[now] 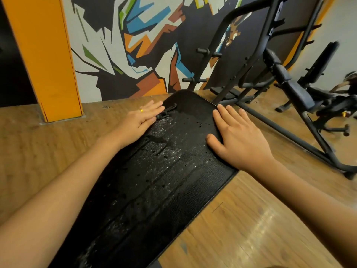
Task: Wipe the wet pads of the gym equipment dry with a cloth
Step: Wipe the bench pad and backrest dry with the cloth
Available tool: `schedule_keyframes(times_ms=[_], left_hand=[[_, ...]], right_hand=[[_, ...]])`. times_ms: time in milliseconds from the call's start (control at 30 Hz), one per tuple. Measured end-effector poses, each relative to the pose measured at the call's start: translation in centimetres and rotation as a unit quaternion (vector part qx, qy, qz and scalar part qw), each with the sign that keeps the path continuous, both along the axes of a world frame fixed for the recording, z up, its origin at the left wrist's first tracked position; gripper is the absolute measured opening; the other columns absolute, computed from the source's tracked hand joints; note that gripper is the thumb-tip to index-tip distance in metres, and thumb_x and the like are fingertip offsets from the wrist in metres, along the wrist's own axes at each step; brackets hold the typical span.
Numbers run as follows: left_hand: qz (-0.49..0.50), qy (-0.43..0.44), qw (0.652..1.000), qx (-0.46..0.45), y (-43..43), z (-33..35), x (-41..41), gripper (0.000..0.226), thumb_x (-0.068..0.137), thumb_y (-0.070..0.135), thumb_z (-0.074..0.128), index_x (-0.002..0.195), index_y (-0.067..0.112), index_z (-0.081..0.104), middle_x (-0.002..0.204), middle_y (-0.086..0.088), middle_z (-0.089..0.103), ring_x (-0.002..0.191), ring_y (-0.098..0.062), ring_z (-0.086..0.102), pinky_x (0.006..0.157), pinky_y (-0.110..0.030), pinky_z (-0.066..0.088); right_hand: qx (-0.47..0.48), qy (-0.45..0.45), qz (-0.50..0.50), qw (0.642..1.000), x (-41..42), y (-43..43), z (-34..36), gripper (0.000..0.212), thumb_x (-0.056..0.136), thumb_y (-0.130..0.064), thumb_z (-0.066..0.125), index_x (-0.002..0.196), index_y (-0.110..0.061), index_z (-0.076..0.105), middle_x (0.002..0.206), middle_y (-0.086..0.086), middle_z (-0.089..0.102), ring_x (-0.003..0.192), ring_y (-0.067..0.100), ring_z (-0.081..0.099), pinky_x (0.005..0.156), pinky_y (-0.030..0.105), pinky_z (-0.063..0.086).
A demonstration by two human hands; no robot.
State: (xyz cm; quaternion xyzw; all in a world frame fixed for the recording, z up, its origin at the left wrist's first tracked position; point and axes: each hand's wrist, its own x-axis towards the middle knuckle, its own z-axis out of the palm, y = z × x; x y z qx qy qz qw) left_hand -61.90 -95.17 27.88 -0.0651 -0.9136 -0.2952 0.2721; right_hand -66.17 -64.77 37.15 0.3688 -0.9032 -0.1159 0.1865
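Pad (154,180): left hand (141,118), right hand (239,138) flat

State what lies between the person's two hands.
In the head view, the wet black pad, beaded with water drops, lies between the left hand and the right hand. A small dark lump by the left hand is unclear.

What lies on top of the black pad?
Water drops, the left hand at its left edge, the right hand at its right. No cloth shows. Under the palms, the pad is hidden.
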Motion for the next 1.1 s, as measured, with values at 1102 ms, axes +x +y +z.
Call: schedule_keyframes(times_ms=[1102], left_hand=[[0.064,-0.065,0.996,0.022,-0.6,-4.3,7.8,0.045,0.108,0.014,0.042,0.152,0.022,0.044,0.162,0.004,0.035,0.152,-0.015,0.025,0.124,-0.032,0.018]], right_hand=[[0.124,-0.022,0.362,0.924,16.3,-3.4,-13.2,0.054,0.103,-0.039,0.039,0.146,-0.009,0.052,0.155,0.012,0.045,0.152,0.032,0.024,0.124,0.050,0.016]])
